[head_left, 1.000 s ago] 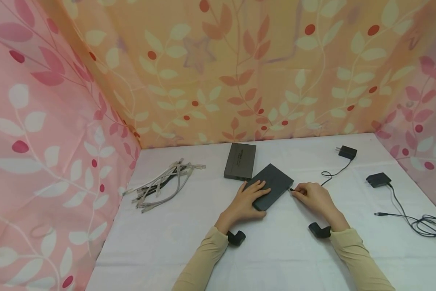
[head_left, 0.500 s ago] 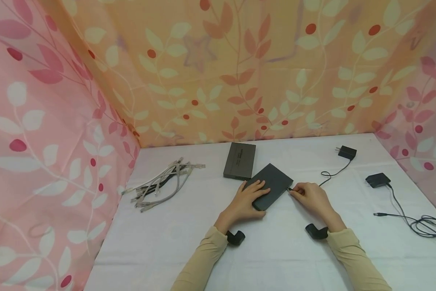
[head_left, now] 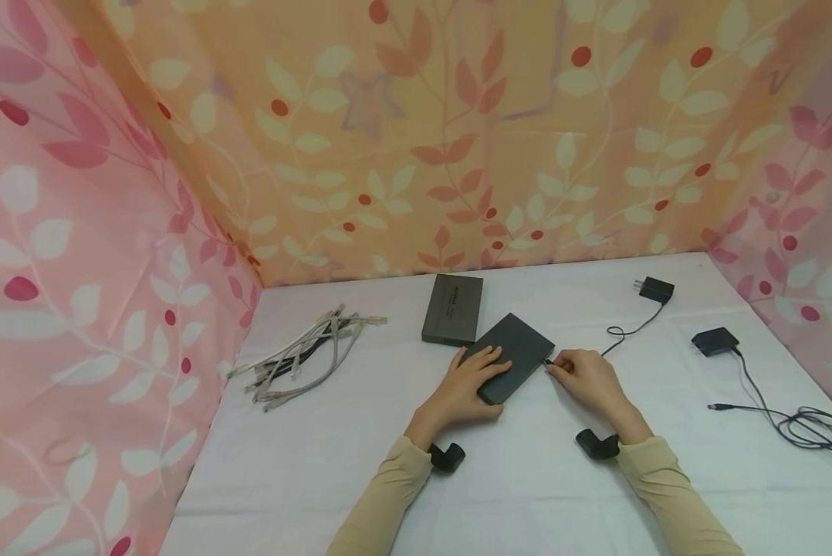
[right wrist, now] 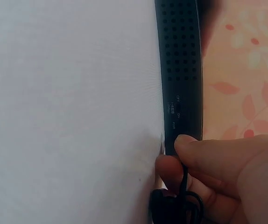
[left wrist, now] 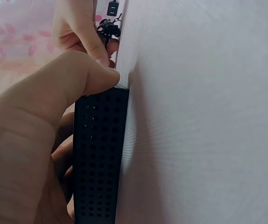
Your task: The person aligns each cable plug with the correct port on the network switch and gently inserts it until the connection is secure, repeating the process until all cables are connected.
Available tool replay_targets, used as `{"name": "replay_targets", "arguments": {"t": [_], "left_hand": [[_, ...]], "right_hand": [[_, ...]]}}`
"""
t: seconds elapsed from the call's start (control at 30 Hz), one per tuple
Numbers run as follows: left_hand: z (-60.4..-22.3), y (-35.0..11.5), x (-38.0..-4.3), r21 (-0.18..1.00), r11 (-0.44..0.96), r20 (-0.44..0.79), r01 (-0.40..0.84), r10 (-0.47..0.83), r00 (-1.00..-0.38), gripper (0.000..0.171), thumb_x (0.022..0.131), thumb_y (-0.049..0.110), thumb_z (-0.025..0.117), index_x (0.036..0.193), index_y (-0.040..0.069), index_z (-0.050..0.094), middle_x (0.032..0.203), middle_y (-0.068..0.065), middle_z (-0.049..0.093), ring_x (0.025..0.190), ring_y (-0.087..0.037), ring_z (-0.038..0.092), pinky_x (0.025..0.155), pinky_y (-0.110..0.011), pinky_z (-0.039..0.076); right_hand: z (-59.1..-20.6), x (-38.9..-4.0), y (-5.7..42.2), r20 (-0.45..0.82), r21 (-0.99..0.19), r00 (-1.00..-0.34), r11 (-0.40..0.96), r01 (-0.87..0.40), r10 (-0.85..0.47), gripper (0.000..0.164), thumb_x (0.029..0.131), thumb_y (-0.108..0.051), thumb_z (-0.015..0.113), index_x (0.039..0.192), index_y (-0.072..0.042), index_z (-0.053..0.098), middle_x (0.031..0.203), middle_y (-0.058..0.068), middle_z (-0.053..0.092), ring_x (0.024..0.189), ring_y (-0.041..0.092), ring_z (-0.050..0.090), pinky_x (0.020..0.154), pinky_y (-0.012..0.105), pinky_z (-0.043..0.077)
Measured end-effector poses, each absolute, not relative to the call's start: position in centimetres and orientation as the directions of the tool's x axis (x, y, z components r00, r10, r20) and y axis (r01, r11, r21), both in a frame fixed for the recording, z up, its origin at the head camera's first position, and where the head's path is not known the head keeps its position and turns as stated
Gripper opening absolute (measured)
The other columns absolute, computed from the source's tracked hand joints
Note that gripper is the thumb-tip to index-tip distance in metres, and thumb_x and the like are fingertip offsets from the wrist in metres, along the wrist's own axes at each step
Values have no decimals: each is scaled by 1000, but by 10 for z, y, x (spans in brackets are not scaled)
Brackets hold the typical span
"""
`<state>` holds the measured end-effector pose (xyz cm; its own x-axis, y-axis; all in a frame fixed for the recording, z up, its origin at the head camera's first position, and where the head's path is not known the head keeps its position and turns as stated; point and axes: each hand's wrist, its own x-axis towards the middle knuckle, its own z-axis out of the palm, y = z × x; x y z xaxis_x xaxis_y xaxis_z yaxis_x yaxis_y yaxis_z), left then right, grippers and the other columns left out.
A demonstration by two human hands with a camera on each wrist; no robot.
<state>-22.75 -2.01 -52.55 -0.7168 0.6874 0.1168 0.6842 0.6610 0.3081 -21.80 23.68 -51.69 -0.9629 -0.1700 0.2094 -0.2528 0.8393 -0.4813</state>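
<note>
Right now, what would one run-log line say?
left hand: grips front box; right hand: pinches black cable at box's side; seating: unclear; rear box: behind

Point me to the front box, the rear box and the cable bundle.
Front box [head_left: 520,351]: head view, uncovered part of its top face.
Rear box [head_left: 453,309]: head view, middle of its top face.
Cable bundle [head_left: 313,350]: head view, dark strand near its middle.

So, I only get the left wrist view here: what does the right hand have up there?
Observer: In the right wrist view, the right hand pinches a black cord right at the dark box.
Operator: Any print on the box beside that cord?
Observer: Yes, OFF and ON lettering.
Operator: And what lies past the box?
Observer: The head view shows a second box just beyond it.
</note>
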Motion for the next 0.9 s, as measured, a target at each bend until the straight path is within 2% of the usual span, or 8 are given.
{"name": "replay_targets", "arguments": {"t": [0.53,0.73,0.9], "left_hand": [[-518,-18,-224,287,661,100,693,699,-708,71,78,43,66,142,29,38,153,2,23,142,-14,14,113,-51,8],[-518,-18,-223,308,652,94,693,704,-704,67,79,40,65,140,30,40,153,1,23,142,-15,13,112,-52,7],[-517,-18,-224,311,648,94,695,707,-701,65,79,39,65,139,30,41,153,1,23,142,-16,13,112,-54,8]], "right_hand": [[-514,-219,235,216,-483,-959,834,-266,-180,13,82,-18,70,73,-10,67,64,-4,62,58,8,51,56,29,41],[-514,-224,236,205,-441,-952,847,-298,-228,13,82,-19,70,71,-12,66,62,-7,59,56,7,48,55,28,39],[-510,-227,233,231,-370,-939,870,-326,-254,10,79,-16,72,74,-8,69,63,-3,61,57,11,51,55,32,41]]}}
